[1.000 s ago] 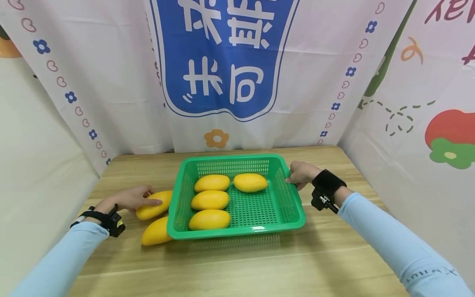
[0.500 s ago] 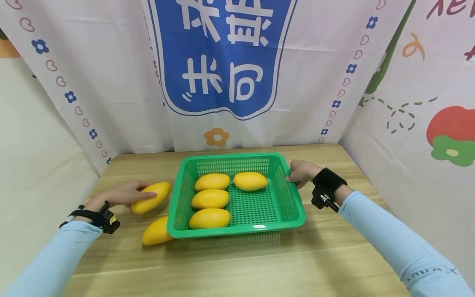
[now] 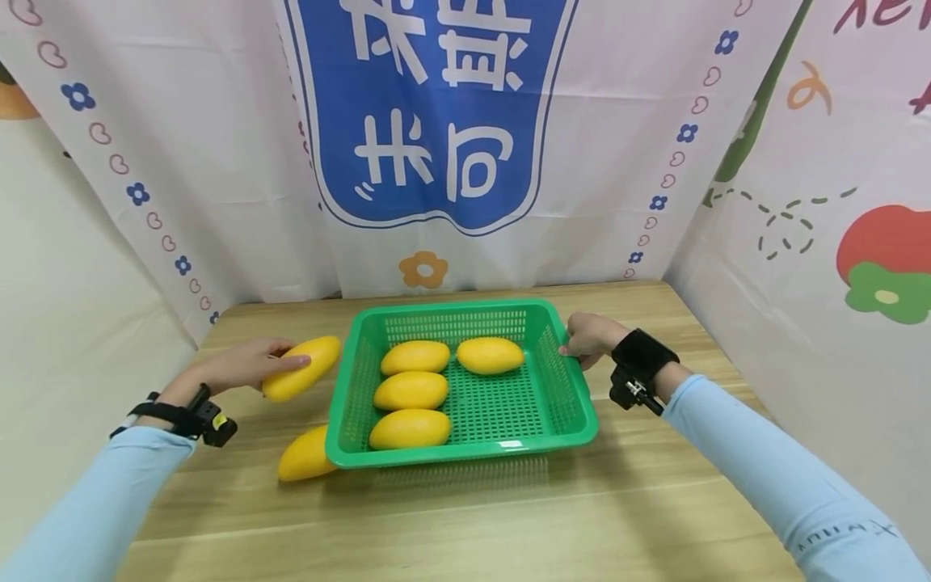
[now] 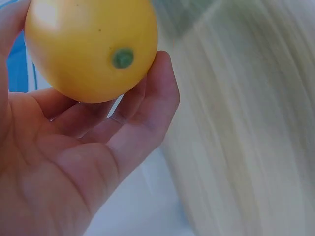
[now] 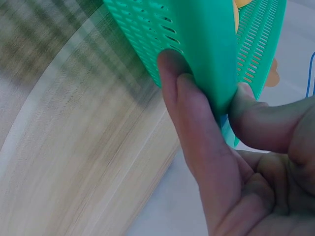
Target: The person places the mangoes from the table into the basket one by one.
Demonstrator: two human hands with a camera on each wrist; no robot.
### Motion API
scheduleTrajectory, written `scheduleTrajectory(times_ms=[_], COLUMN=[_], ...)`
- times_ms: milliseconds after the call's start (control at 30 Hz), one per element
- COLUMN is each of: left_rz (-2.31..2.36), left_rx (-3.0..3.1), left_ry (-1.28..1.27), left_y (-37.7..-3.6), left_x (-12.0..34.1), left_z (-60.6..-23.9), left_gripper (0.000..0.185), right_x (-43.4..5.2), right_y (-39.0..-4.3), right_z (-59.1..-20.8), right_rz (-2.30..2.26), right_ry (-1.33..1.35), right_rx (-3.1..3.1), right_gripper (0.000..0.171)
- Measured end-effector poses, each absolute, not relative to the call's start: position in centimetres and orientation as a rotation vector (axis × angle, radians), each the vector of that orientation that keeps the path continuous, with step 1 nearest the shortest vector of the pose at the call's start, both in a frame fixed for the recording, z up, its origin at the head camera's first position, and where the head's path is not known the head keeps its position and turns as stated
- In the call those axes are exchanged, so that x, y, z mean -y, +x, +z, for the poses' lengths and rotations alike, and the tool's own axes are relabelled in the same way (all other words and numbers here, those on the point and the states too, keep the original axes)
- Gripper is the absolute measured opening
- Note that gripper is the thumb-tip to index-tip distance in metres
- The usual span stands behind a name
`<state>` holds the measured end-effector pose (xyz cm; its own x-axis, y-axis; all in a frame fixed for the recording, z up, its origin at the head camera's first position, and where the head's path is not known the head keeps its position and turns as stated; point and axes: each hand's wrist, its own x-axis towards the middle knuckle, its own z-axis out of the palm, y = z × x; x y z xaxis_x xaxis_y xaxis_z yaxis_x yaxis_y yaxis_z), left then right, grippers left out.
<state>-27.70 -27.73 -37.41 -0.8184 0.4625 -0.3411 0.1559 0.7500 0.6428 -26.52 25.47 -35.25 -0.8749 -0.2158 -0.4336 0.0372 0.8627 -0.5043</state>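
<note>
My left hand (image 3: 250, 363) grips a yellow mango (image 3: 302, 369) above the table, just left of a green plastic basket (image 3: 465, 457). In the left wrist view, thumb and fingers curl round the mango (image 4: 93, 44), its green stem end facing the camera. My right hand (image 3: 591, 338) pinches the basket's right rim; the right wrist view has the thumb on the inner side and fingers under the rim (image 5: 206, 59). Inside the basket, three mangoes line the left side and another mango (image 3: 490, 356) lies at the back, right of them.
Another mango (image 3: 309, 454) lies on the wooden table (image 3: 465, 525), partly hidden by the basket's left front corner. A printed white cloth (image 3: 240, 162) hangs behind the table, and side cloths (image 3: 785, 339) stand at left and right.
The left hand has lifted the mango off the table, up and away from the mango beside it. The right hand stays on the basket rim, and the basket has hardly moved.
</note>
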Motion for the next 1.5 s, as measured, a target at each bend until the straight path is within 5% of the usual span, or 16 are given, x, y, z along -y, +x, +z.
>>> scheduleTrajectory(times_ms=[467, 1167, 1500], left_rz=[0.686, 0.563, 0.506], left_rx=[-2.633, -2.642, -2.583], left_ry=[0.702, 0.942, 1.080], left_y=[-26.9, -29.0, -29.5], left_x=[22.6, 14.8, 10.5], left_z=[-34.6, -34.0, -34.6], left_gripper=[0.052, 0.064, 0.038], right_x=[-25.5, -25.5, -25.6], right_y=[-26.7, -26.6, -26.7], right_z=[-35.5, -35.3, -35.4], right_rz=[-0.703, -0.689, -0.692], right_ry=[-0.116, -0.102, -0.093], right_rx=[-2.548, -2.552, -2.555], right_gripper=[0.020, 0.020, 0.020])
